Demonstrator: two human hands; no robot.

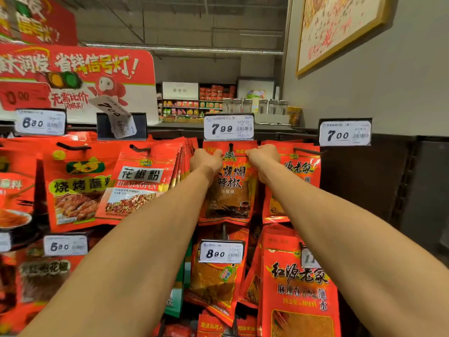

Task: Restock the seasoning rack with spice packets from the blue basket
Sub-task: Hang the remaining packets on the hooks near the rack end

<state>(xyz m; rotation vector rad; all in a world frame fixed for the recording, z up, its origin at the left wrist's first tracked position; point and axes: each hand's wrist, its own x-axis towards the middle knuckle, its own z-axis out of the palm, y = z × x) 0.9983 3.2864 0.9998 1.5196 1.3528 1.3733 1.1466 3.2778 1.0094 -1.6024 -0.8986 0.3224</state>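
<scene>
I see both hands up at the rack's top row: my left hand (205, 160) and right hand (263, 158) each pinch a top corner of the chili packet (228, 190) at its hook (230, 145), under the 7.99 tag (228, 127).

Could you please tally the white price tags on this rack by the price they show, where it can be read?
6.80 tags: 2
7.00 tags: 2
7.99 tag: 1
8.90 tag: 1
Total: 6 readable; a tag at lower right is partly hidden.

Seven price tags (228, 127), two hands (205, 161).
</scene>
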